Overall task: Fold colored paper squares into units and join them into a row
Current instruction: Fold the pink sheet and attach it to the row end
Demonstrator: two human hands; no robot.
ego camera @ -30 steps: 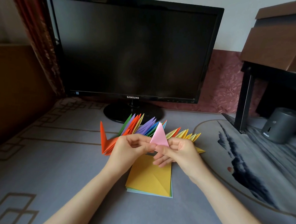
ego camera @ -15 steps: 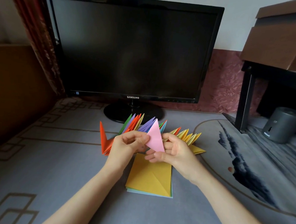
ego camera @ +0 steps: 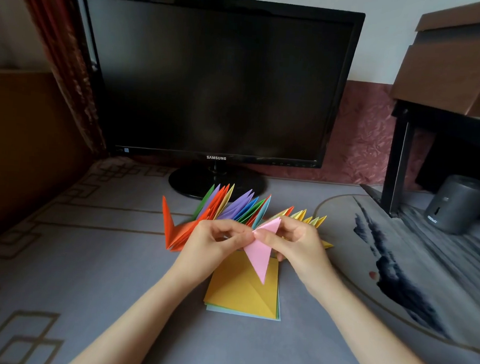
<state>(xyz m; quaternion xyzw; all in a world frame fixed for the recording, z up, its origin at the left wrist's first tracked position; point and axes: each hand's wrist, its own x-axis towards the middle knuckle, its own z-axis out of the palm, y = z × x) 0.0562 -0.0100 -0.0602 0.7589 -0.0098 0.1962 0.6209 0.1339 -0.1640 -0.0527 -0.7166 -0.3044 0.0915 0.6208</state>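
A folded pink paper unit (ego camera: 259,252) hangs between my two hands, its long point aimed down toward me. My left hand (ego camera: 212,243) pinches its left corner and my right hand (ego camera: 297,240) pinches its upper edge. Behind the hands stands a row of joined folded units (ego camera: 232,206) in orange, green, purple, blue and yellow, points up; my hands hide its lower part. Below the pink unit lies a stack of paper squares (ego camera: 241,293) with a creased yellow sheet on top.
A dark monitor (ego camera: 219,80) on a round stand (ego camera: 216,180) rises just behind the row. At the right are a black shelf leg (ego camera: 398,168), a grey cylinder (ego camera: 457,204) and a brown box (ego camera: 456,62). A grey patterned mat (ego camera: 62,256) covers the desk.
The pink unit has turned over in my hands: its point stood up a second ago and now points down toward me. Both hands shifted their pinch and rose slightly.
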